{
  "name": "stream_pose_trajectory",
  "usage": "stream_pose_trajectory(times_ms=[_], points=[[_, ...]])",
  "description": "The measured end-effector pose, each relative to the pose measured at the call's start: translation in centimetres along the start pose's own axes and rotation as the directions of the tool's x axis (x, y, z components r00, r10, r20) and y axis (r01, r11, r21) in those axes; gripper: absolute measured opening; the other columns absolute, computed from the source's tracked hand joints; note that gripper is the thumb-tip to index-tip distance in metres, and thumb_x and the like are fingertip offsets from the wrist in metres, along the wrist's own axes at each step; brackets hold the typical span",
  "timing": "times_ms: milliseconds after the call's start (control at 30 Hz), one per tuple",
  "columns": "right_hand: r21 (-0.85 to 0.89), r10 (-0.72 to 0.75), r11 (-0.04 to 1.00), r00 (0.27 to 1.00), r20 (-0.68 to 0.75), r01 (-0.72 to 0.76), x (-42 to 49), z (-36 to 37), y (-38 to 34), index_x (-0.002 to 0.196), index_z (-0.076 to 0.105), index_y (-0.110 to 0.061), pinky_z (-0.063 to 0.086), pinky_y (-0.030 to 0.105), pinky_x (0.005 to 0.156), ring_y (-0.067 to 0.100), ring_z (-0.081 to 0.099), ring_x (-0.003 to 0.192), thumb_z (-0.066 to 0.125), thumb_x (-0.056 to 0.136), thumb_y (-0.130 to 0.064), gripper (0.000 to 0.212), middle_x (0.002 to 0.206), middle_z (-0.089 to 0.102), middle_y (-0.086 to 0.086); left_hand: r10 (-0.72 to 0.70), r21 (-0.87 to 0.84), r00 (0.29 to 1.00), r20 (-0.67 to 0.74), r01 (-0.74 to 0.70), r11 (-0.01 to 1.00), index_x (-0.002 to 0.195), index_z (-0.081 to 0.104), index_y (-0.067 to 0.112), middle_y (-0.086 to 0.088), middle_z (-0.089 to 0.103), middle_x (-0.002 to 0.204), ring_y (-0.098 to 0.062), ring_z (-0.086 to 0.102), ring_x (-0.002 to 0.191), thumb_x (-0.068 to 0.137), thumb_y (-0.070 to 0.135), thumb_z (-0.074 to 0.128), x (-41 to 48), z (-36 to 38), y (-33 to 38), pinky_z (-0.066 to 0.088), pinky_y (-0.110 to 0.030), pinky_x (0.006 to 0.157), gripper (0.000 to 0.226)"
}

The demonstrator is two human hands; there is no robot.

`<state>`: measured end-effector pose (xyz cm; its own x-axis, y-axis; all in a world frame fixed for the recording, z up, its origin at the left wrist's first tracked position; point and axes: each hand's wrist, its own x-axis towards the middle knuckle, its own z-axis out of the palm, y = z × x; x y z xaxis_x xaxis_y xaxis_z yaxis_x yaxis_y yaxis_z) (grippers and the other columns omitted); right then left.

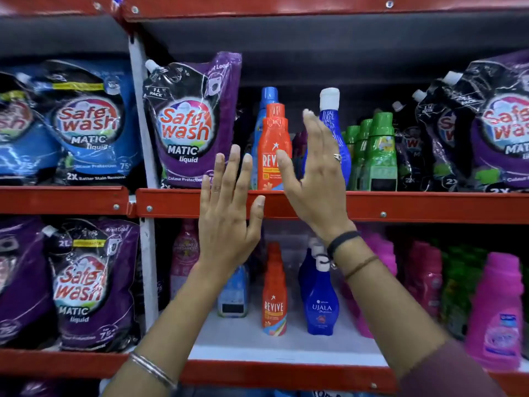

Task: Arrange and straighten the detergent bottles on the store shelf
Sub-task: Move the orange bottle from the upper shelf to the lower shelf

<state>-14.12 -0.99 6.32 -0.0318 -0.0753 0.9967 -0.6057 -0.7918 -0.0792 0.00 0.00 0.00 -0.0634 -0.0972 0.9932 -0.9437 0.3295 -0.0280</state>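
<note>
An orange Revive bottle (271,144) stands upright at the front of the upper shelf (400,206), with a light blue bottle (267,96) behind it. To its right stands a dark blue bottle with a white cap (332,116). My left hand (226,213) is raised flat in front of the shelf edge, fingers apart, holding nothing. My right hand (315,173) is open between the orange and dark blue bottles, its thumb over the orange bottle's label; whether it touches is unclear. On the lower shelf stand another orange Revive bottle (274,296) and a blue Ujala bottle (322,302).
Purple Safewash pouches (186,124) lean left of the bottles, blue pouches (86,124) farther left. Green bottles (378,150) and more purple pouches (498,124) fill the upper right. Pink bottles (495,310) crowd the lower right. A white upright post (143,124) divides the bays.
</note>
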Motion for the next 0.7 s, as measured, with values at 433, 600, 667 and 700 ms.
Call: stream_pose_trajectory(times_ms=[433,600,667,700], points=[[-0.483,0.278,0.853,0.955,0.099,-0.198,3.2,5.4,-2.6,0.146,0.013,-0.003,0.05,0.041,0.075,0.034,0.054,0.111,0.063,0.083,-0.046,0.092,0.128,0.048,0.018,-0.056,0.149,0.99,0.132,0.036,0.988,0.152,0.013,0.021,-0.001,0.01,0.162,-0.014,-0.002,0.149,0.1,0.044,0.026,-1.4,3.1,-4.3,-0.004,-0.034,0.12,0.059],[-0.406,0.304,0.879,0.95,0.07,-0.251,3.8,5.1,-2.3,0.14,0.024,-0.003,0.049,0.044,0.08,0.037,0.057,0.111,0.068,0.078,-0.039,0.084,0.127,0.051,0.017,-0.053,0.162,0.992,0.117,0.034,0.986,0.152,0.014,0.021,-0.001,0.012,0.161,-0.014,-0.002,0.149,0.099,0.043,0.028,-1.5,3.5,-4.5,-0.004,-0.035,0.12,0.059],[-0.31,0.291,0.911,0.957,0.017,-0.272,3.7,4.7,-2.1,0.136,0.03,-0.005,0.049,0.044,0.081,0.037,0.059,0.107,0.071,0.076,-0.039,0.081,0.122,0.056,0.016,-0.044,0.173,0.993,0.109,0.025,0.985,0.152,0.014,0.021,-0.001,0.012,0.161,-0.015,0.0,0.149,0.099,0.043,0.028,-1.5,3.6,-4.5,-0.002,-0.036,0.12,0.059],[-0.254,0.281,0.927,0.96,-0.017,-0.276,3.7,4.5,-2.2,0.135,0.031,-0.005,0.05,0.044,0.082,0.036,0.06,0.104,0.071,0.075,-0.04,0.08,0.12,0.058,0.015,-0.042,0.179,0.994,0.105,0.023,0.984,0.152,0.015,0.02,-0.001,0.013,0.161,-0.016,0.001,0.149,0.099,0.043,0.028,-1.5,3.6,-4.6,-0.001,-0.036,0.12,0.059]])
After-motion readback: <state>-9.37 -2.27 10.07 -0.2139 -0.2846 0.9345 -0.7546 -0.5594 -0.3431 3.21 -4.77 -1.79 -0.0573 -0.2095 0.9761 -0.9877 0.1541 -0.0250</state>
